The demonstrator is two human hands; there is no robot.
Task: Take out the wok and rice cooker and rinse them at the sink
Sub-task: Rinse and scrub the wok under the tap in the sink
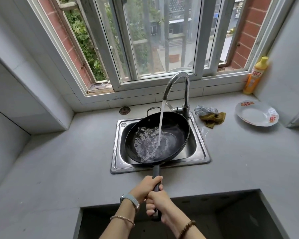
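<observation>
A black wok (175,125) lies tilted over the steel sink (201,152), its long dark handle pointing toward me. Water runs from the curved chrome faucet (177,83) into the wok and pools, bubbling, at its lower left. My left hand (148,186) grips the handle nearer the wok, and my right hand (158,202) grips the handle's end just behind it. No rice cooker is in view.
A grey counter surrounds the sink. To the right of the faucet lie a steel scourer and a brown rag (212,117), then a white plate (256,113). A yellow detergent bottle (255,75) stands in the window corner. A dark open recess (214,218) sits below my arms.
</observation>
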